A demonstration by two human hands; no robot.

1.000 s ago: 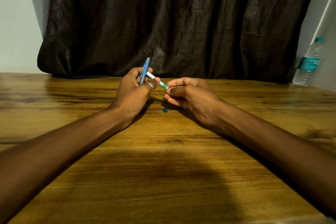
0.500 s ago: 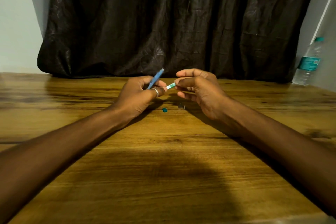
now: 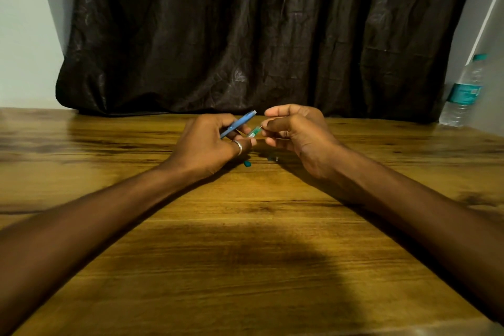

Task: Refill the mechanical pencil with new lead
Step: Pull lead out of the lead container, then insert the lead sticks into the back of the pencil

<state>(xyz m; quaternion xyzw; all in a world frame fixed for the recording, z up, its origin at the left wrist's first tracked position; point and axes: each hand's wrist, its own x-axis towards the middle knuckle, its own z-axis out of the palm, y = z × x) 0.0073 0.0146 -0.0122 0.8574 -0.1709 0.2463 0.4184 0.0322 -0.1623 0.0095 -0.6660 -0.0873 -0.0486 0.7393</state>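
Observation:
My left hand [image 3: 210, 144], with a ring on one finger, grips a blue mechanical pencil [image 3: 240, 123] that slants up to the right. The same hand holds a small clear lead tube with a green label [image 3: 254, 132] between its fingertips. My right hand [image 3: 297, 133] is just right of the tube's mouth, thumb and forefinger pinching a thin lead [image 3: 261, 126] that sticks out of it. A small teal cap [image 3: 247, 163] lies on the table below my hands. Another small dark piece [image 3: 272, 158] lies beside it in shadow.
The wooden table [image 3: 245, 254] stretches wide in front of me. A dark curtain [image 3: 259, 35] hangs along its far edge. A clear water bottle with a teal label [image 3: 463, 93] stands at the far right by the wall.
The pencil has tipped from nearly upright to leaning right. My right hand has risen off the table and shifted right, its fingertips now at the tube's mouth. A small dark piece now shows on the table.

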